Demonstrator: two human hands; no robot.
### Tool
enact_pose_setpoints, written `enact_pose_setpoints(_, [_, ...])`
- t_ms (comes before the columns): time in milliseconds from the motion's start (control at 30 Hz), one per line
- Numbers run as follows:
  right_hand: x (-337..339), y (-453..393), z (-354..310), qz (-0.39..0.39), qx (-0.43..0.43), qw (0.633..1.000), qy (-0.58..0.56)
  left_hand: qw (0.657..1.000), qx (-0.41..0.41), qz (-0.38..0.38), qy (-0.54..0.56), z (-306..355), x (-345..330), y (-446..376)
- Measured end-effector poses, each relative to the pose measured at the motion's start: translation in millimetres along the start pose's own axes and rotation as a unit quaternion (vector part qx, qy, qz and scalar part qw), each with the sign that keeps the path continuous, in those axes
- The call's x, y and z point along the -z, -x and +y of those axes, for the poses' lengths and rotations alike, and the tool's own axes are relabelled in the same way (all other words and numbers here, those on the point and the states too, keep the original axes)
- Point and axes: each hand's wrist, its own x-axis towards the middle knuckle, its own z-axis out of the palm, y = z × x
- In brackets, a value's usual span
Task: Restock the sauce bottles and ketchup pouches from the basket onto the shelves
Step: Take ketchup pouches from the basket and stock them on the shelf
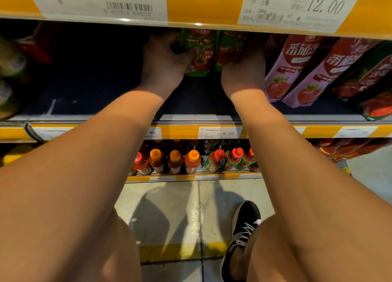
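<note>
Fingers [180, 48] of both hands grip green pouches [199, 54].

Near the top centre of the frame, both hands reach into the middle shelf [89, 103]. The left hand [164, 64] grips a green ketchup pouch [198, 52] with curled fingers. The right hand [244, 69] holds a second green pouch [230, 48] just beside the first; the two pouches touch. At the upper right, pink pouches [285, 69] lean tilted on the same shelf. Below centre, sauce bottles [192, 161] with orange and red caps stand in a row on the lower shelf. At the bottom, a black shoe [244, 224] stands on the grey floor [169, 207].
</note>
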Motion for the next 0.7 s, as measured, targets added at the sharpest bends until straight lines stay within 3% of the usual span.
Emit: enact_pose_setpoints(700, [7,11,-6,-0.032,-0.021,0.999,0.028,0.998,0.022,-0.045,-0.035,10,25,14])
